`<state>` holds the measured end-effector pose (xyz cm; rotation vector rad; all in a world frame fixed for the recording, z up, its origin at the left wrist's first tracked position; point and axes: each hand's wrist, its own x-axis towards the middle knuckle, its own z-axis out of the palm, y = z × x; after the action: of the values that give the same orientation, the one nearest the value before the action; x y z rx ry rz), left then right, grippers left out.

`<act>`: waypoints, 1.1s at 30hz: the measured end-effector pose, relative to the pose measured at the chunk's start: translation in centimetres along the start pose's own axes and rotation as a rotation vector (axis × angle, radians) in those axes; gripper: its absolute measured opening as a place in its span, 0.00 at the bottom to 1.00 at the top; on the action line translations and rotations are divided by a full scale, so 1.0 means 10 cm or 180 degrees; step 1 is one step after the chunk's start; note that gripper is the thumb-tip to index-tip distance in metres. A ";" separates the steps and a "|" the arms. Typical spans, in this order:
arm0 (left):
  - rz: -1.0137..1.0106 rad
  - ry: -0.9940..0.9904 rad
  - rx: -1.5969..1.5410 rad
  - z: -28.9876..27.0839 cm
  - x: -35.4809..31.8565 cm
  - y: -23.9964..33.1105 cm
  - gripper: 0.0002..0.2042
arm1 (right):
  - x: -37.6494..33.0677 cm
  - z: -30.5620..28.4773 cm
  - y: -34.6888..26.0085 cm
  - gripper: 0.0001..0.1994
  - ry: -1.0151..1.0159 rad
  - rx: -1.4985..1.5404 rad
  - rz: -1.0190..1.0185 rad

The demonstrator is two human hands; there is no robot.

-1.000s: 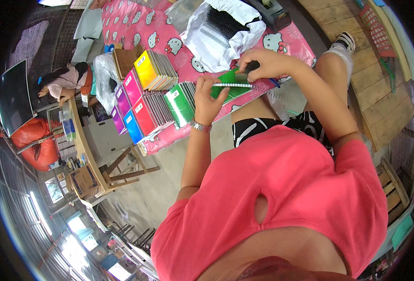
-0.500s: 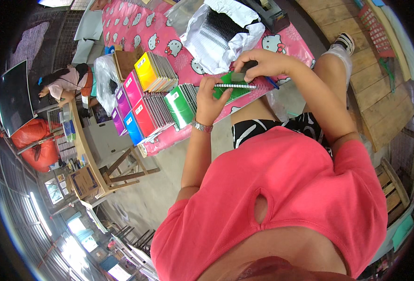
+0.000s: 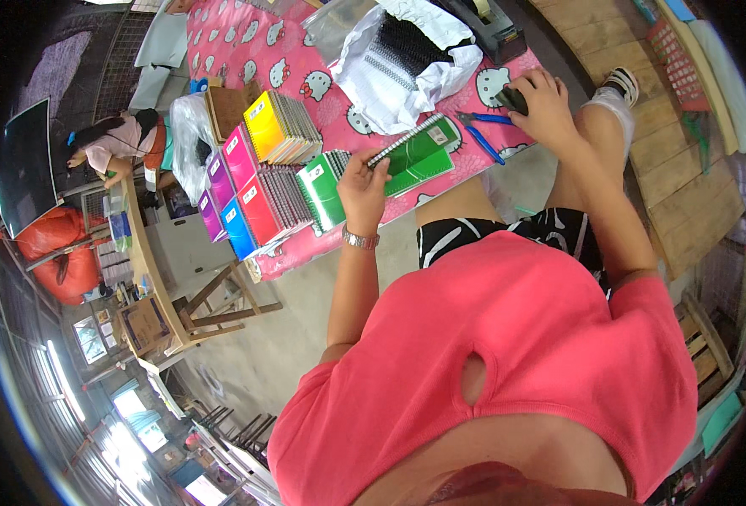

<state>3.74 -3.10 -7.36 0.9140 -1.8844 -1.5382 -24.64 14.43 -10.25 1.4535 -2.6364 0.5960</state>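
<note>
My left hand (image 3: pixel 363 181) is closed on the near left end of a green spiral notebook (image 3: pixel 421 145), which is tilted with its white coil along the far edge. Beneath it on the table lies another green cover (image 3: pixel 424 171); whether it belongs to the same notebook I cannot tell. To the right, my right hand (image 3: pixel 550 108) is closed around a small dark block-like object (image 3: pixel 514 102). Blue-handled pliers (image 3: pixel 483 142) rest between the notebook and that hand. Beside my left hand stand stacked green spiral notebooks (image 3: pixel 322 187).
Red (image 3: pixel 265 211), yellow (image 3: pixel 276 126), pink, purple and blue notebooks sit in stacks at the left. White paper (image 3: pixel 360 93) with black coils lies beyond my hands, near a black tape dispenser (image 3: pixel 495 38). Another person (image 3: pixel 124 143) bends over a wooden table at far left.
My right hand has moved right, away from the notebook's coil, carrying the dark object. The notebook has tipped so its green cover shows, and the pliers are now uncovered.
</note>
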 end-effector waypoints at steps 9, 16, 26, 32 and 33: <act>0.0079 0.0460 -0.0088 0.03 -0.23 -0.14 0.11 | -0.37 0.32 -0.66 0.28 0.0037 0.0227 -0.0794; 0.0352 0.0568 -0.0232 0.10 -0.25 -0.17 0.09 | -0.36 0.21 -0.65 0.24 0.0267 0.1700 -0.0328; 0.0412 0.0726 -0.0689 0.14 -0.28 -0.29 0.09 | -0.44 -0.07 -1.49 0.23 -0.0115 0.2241 -0.1481; 0.0428 0.0842 -0.0451 0.17 -0.31 -0.27 0.08 | -0.40 -0.16 -1.57 0.21 -0.0798 0.2420 -0.1213; 0.0425 0.0834 -0.0455 0.17 -0.33 -0.28 0.08 | -0.39 -0.18 -1.58 0.21 -0.1409 0.2925 -0.0736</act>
<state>5.01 0.14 -10.40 0.8610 -1.5965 -1.3808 -9.63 10.71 -4.81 2.2833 -2.4953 1.7915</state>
